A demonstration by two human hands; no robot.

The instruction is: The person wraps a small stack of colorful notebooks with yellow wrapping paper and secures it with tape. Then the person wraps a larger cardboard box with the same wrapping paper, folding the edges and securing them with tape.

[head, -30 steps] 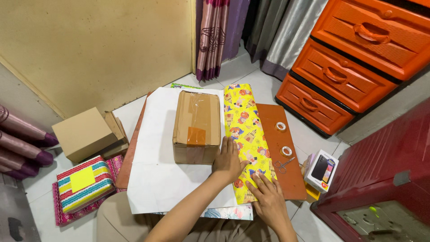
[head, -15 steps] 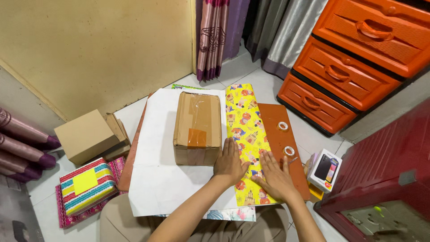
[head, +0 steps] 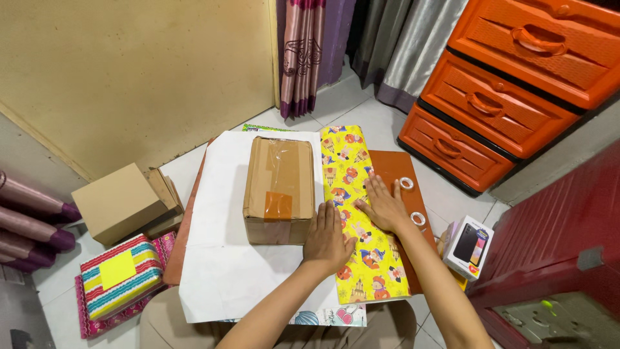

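Both hands, L (head: 327,238) & R (head: 383,205), flat open on yellow wrap fold (head: 358,207); long axis runs away from wearer.

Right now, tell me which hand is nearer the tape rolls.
Right. The right hand lies flat on the yellow wrapping paper just beside the tape rolls; the left hand rests farther away, against the cardboard box.
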